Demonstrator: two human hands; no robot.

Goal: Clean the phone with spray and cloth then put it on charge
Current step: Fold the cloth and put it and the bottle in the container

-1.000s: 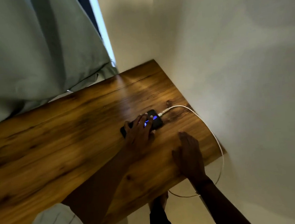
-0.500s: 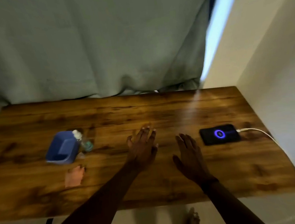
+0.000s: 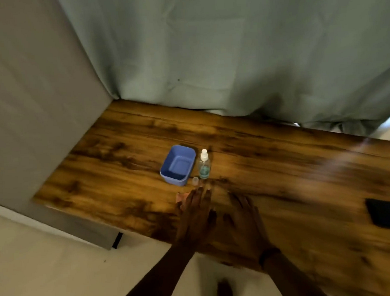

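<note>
A: Anything worn on the hands?
B: The left hand [image 3: 195, 216] and right hand [image 3: 242, 219] are bare; a dark band [image 3: 268, 256] circles the right wrist.
A: Sleeves?
B: Forearms [image 3: 158, 277] bare to the frame's edge. One bare foot [image 3: 224, 290] shows below.

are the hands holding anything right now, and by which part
Nothing is held: the left hand and right hand are spread open over the table.
</note>
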